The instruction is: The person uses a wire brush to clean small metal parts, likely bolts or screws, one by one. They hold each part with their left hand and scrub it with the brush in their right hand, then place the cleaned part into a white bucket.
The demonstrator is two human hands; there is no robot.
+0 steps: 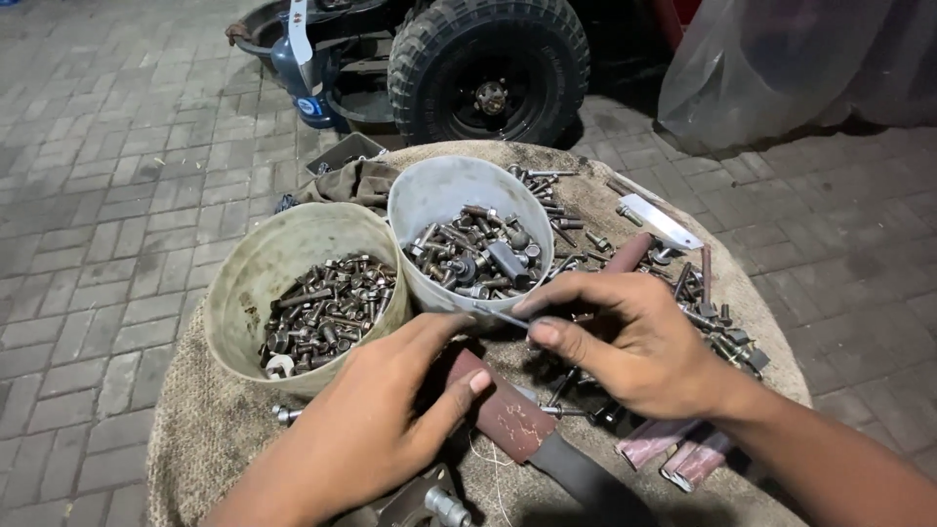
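While both hands are held over the sacking-covered table (210, 420), a thin metal rod (493, 314) is pinched between thumb and fingers of the right hand (625, 342); the rod's far end is met by the fingertips of the left hand (376, 410), whose thumb is spread off to the side and grips nothing.

Two tubs are counted. The left tub (254, 263), tilted toward the viewer, is seen roughly a third full of bolts and nuts. The right tub (439, 190) holds a smaller heap of mixed bolts. Sorting is judged part done: much hardware is already binned, yet a loose scatter of bolts (722, 337) is left lying on the sacking at the right, too many and too tangled to be counted.

Under the hands one red-brown handled tool (512, 415) is noted, and two or three reddish bars (673, 449) near the right wrist. One white flat piece (664, 222) lies beyond. One tyre (488, 68) is seen behind.
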